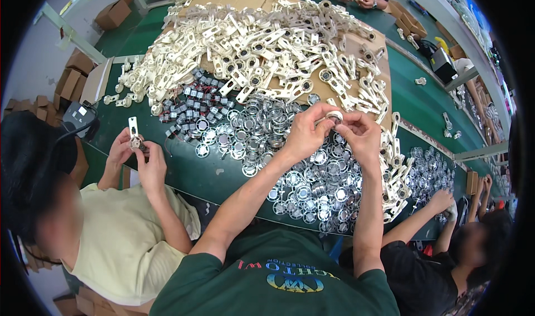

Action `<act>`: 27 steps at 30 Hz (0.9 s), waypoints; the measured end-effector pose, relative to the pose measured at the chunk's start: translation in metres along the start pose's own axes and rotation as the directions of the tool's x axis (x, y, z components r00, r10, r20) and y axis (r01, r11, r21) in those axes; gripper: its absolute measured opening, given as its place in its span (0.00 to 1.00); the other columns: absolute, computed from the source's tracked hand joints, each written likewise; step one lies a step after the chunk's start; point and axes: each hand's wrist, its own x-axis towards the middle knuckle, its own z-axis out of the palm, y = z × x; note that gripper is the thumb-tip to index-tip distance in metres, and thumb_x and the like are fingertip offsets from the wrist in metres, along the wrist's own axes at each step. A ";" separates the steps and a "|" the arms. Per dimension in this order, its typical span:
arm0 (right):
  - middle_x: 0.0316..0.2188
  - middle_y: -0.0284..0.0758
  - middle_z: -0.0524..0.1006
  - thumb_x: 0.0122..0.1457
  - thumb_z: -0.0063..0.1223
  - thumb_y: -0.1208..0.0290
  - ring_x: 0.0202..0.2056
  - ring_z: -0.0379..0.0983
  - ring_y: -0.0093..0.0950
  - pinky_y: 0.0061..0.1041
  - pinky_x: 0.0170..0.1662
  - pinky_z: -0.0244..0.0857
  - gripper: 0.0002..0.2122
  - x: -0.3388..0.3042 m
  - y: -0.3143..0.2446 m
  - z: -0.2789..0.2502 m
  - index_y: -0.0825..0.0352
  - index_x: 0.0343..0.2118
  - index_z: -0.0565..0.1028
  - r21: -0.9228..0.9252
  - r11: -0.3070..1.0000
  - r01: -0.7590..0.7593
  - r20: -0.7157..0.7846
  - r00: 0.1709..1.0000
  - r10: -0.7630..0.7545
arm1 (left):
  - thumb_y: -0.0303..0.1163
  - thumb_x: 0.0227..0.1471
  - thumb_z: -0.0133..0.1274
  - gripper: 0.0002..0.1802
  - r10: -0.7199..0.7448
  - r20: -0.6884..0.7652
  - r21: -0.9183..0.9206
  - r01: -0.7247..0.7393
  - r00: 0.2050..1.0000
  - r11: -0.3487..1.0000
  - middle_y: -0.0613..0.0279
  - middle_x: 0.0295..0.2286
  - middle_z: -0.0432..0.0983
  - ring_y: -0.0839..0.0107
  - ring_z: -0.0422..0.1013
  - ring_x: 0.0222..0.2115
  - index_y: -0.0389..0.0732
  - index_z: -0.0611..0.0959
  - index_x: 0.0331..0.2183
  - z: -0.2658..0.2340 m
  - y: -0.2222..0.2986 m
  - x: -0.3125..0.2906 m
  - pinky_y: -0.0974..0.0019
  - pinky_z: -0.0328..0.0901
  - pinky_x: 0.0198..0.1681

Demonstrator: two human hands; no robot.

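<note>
Over the pile of round silvery parts, both my hands are raised and brought together at the fingertips. My left hand (307, 132) and my right hand (361, 139) pinch a small round cream-white plastic part (334, 116) with a darker middle; the fingers hide much of it. Below them lie many flat clear-and-silver discs (329, 190), heaped toward the table's near edge. To their left is a cluster of small dark blocks (195, 101) with thin red wires. Behind spreads a large heap of long cream-white plastic housings (262, 51) with round ends.
Cardboard (382, 65) lies under the housings on the green table (184, 171). At my left a co-worker in a pale shirt (134, 235) holds a housing. Another in black (418, 277) works at my right, beside more silvery parts (432, 171). A person's hands (365, 1) show across the table.
</note>
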 end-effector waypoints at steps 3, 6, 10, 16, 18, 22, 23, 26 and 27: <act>0.36 0.34 0.82 0.56 0.68 0.83 0.34 0.78 0.19 0.19 0.40 0.75 0.11 -0.003 -0.001 0.001 0.76 0.42 0.80 0.050 0.995 0.085 -0.009 0.996 -0.085 | 0.21 0.64 0.54 0.18 -0.090 -0.018 0.002 0.090 0.996 0.996 0.62 0.37 0.84 0.79 0.74 0.28 0.36 0.78 0.55 0.004 0.000 0.001 0.72 0.72 0.35; 0.35 0.34 0.83 0.56 0.69 0.81 0.34 0.78 0.19 0.19 0.40 0.75 0.12 0.002 0.004 -0.006 0.75 0.42 0.80 -0.054 0.998 0.030 -0.043 0.999 -0.032 | 0.24 0.65 0.55 0.20 -0.085 0.060 -0.018 0.087 0.995 0.996 0.62 0.39 0.84 0.77 0.77 0.32 0.37 0.77 0.57 -0.003 -0.001 0.008 0.72 0.72 0.37; 0.39 0.42 0.83 0.65 0.62 0.75 0.36 0.81 0.25 0.22 0.42 0.77 0.13 0.026 0.014 -0.050 0.77 0.48 0.78 0.451 0.860 0.237 -0.412 0.910 -0.035 | 0.30 0.63 0.58 0.20 0.152 -0.162 0.265 -0.106 0.975 0.959 0.55 0.40 0.83 0.65 0.80 0.34 0.40 0.79 0.56 -0.007 0.007 0.016 0.61 0.74 0.40; 0.42 0.41 0.85 0.67 0.60 0.71 0.37 0.82 0.25 0.23 0.39 0.77 0.14 0.022 0.000 -0.024 0.73 0.51 0.80 0.064 0.993 0.098 -0.148 0.985 -0.088 | 0.33 0.52 0.66 0.15 0.102 0.027 0.978 -0.047 0.994 0.201 0.50 0.36 0.80 0.56 0.79 0.38 0.36 0.84 0.40 -0.026 -0.003 0.050 0.57 0.75 0.40; 0.38 0.39 0.86 0.62 0.64 0.71 0.32 0.81 0.24 0.25 0.36 0.75 0.11 0.017 0.006 -0.007 0.70 0.45 0.83 -0.295 0.952 0.088 -0.119 0.985 -0.128 | 0.35 0.50 0.67 0.15 0.136 0.045 0.993 -0.059 0.990 0.104 0.51 0.35 0.78 0.55 0.79 0.39 0.36 0.84 0.36 -0.024 -0.018 0.055 0.55 0.76 0.40; 0.37 0.41 0.83 0.56 0.68 0.70 0.28 0.79 0.34 0.34 0.35 0.73 0.14 0.016 0.009 0.002 0.69 0.44 0.83 -0.702 0.703 0.111 -0.059 0.975 -0.212 | 0.23 0.42 0.63 0.14 0.157 0.086 0.992 -0.099 0.984 0.075 0.49 0.40 0.76 0.54 0.79 0.37 0.35 0.85 0.36 -0.025 -0.022 0.055 0.57 0.76 0.39; 0.36 0.41 0.82 0.56 0.67 0.70 0.27 0.79 0.36 0.35 0.35 0.71 0.13 0.013 0.010 0.002 0.68 0.44 0.83 -0.710 0.696 0.107 -0.049 0.979 -0.200 | 0.23 0.43 0.62 0.14 0.204 0.093 0.986 -0.119 0.975 0.118 0.50 0.39 0.76 0.54 0.78 0.38 0.35 0.85 0.37 -0.024 -0.021 0.052 0.56 0.75 0.41; 0.36 0.41 0.81 0.58 0.63 0.74 0.28 0.79 0.37 0.36 0.35 0.72 0.09 0.013 0.009 -0.002 0.67 0.42 0.83 -0.719 0.689 0.090 -0.107 0.965 -0.238 | 0.23 0.43 0.63 0.20 0.331 0.226 0.939 -0.295 0.916 0.175 0.54 0.41 0.75 0.54 0.74 0.44 0.41 0.84 0.43 -0.014 -0.019 0.049 0.53 0.72 0.48; 0.36 0.41 0.81 0.59 0.62 0.75 0.29 0.80 0.37 0.36 0.35 0.72 0.09 0.014 0.011 -0.005 0.67 0.42 0.83 -0.726 0.679 0.105 -0.142 0.944 -0.299 | 0.22 0.42 0.62 0.21 0.369 0.323 0.890 -0.412 0.871 0.194 0.54 0.42 0.75 0.55 0.74 0.44 0.42 0.85 0.43 -0.006 -0.018 0.048 0.52 0.72 0.48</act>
